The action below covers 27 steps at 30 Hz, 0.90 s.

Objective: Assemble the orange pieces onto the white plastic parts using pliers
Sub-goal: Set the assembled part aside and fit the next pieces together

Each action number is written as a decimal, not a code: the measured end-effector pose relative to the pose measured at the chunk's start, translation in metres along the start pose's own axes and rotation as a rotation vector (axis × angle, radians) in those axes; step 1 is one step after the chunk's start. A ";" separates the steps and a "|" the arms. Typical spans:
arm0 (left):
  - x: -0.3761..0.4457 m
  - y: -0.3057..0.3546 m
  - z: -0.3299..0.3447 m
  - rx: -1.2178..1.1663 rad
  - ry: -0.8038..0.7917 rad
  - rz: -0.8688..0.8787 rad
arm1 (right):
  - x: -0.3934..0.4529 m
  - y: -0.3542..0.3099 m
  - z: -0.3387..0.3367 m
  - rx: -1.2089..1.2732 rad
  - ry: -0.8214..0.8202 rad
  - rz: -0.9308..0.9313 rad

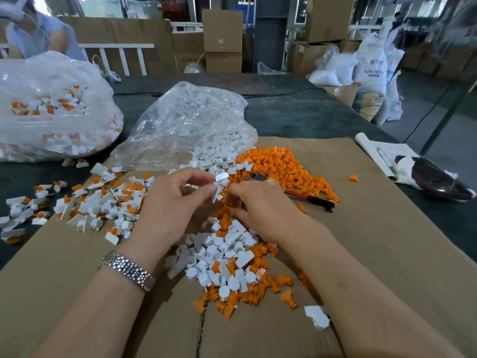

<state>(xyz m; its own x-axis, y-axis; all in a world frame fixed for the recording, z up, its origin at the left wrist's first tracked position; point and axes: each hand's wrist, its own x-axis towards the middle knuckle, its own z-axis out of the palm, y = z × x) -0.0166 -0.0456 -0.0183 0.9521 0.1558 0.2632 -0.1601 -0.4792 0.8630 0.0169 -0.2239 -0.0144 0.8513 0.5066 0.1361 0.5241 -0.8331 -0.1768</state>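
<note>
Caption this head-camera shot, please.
Left hand pinches small white plastic part; right hand alongside; red-handled pliers lie idle.

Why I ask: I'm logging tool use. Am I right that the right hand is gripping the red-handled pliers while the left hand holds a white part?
Not quite. The head view shows the pliers lying on the cardboard beyond the right hand, not gripped. The left hand does hold a white part.
</note>
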 end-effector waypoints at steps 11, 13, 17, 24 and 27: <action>0.005 0.001 -0.007 -0.673 -0.177 -0.268 | 0.003 0.001 0.004 -0.059 0.022 0.004; 0.005 0.001 -0.007 -0.685 -0.163 -0.280 | 0.002 0.001 0.006 -0.070 0.029 -0.022; 0.006 0.001 -0.008 -0.705 -0.094 -0.277 | 0.004 0.000 0.009 0.007 0.064 -0.065; 0.005 0.001 -0.011 -0.750 -0.054 -0.292 | 0.013 0.000 0.016 -0.069 0.006 -0.118; 0.004 0.002 -0.011 -0.833 -0.077 -0.320 | 0.010 0.000 0.014 -0.039 0.020 -0.110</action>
<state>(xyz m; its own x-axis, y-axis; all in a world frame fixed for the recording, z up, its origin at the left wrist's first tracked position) -0.0157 -0.0367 -0.0109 0.9937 0.1016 -0.0476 0.0073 0.3643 0.9313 0.0262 -0.2155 -0.0266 0.7877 0.5915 0.1720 0.6128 -0.7808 -0.1217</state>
